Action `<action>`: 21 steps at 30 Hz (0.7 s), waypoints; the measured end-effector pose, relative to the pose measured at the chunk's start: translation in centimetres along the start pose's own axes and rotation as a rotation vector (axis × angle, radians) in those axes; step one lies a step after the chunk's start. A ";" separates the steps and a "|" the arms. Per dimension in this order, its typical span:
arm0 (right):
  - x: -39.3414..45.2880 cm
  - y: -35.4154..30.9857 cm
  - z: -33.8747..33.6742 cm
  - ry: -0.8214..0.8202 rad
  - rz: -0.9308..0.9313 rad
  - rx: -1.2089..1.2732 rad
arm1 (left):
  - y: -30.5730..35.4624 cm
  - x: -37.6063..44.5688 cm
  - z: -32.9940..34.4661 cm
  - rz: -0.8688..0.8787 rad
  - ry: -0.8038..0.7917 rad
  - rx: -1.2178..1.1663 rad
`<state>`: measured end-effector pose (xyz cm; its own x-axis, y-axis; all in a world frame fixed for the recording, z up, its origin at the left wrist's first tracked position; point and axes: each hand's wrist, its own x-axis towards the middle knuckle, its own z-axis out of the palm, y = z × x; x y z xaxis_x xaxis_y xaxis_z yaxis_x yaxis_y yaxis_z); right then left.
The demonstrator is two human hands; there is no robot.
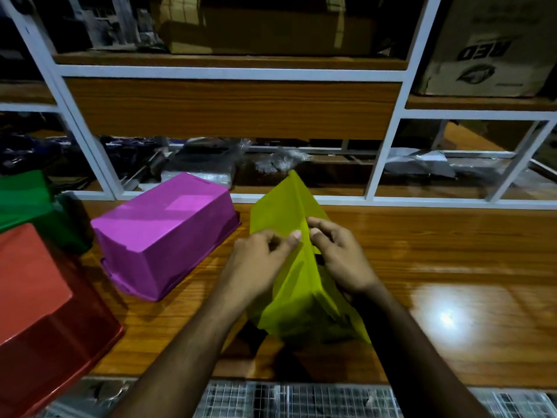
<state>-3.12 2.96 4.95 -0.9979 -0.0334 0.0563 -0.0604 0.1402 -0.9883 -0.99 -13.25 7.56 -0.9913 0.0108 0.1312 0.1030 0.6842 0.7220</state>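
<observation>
Starting nearest, passing a strip of wire mesh (301,399) just below the near edge of the wooden counter (437,251). Reaching forward with both forearms over that counter.

Pinching the yellow-green sheet (304,300) with the left hand (259,260), thumb and curled fingers closing on the left face just beside the raised ridge. Gripping the same ridge from the other side with the right hand (340,257), fingers curled round the fold, the two thumbs nearly meeting.

Holding the sheet tented above the middle of the counter, lower end hanging toward the near edge, far corner pointing up at the shelves. Not showing clearly whether the lower end is touching the wood.

Judging from that: working a central crease, apparently formed along most of the length but not yet pressed flat. Probably leaving the flattening and any further folds to do.

Leaving untouched, farther left, a red tub (33,294), an upturned purple tub (162,233) and a green tub (24,200) behind. Ending at a white-framed shelf rack (229,72), carrying a cardboard carton (488,46) at upper right.
</observation>
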 end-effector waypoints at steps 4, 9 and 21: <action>-0.7 -0.1 0.1 -0.168 -0.144 -0.298 | -0.5 0.6 0.3 -0.108 -0.039 -0.087; -0.6 2.3 -2.6 0.098 0.082 -1.051 | -2.9 1.1 2.1 -0.403 -0.204 -0.558; -1.9 4.5 -7.0 0.187 0.291 -1.066 | -5.7 0.7 5.4 -0.450 -0.164 -0.729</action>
<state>-1.63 10.60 1.40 -0.9600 0.2757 -0.0479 0.2749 0.8973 -0.3453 -2.71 -13.19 -0.13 -0.9439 -0.0048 -0.3302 -0.3302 0.0118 0.9438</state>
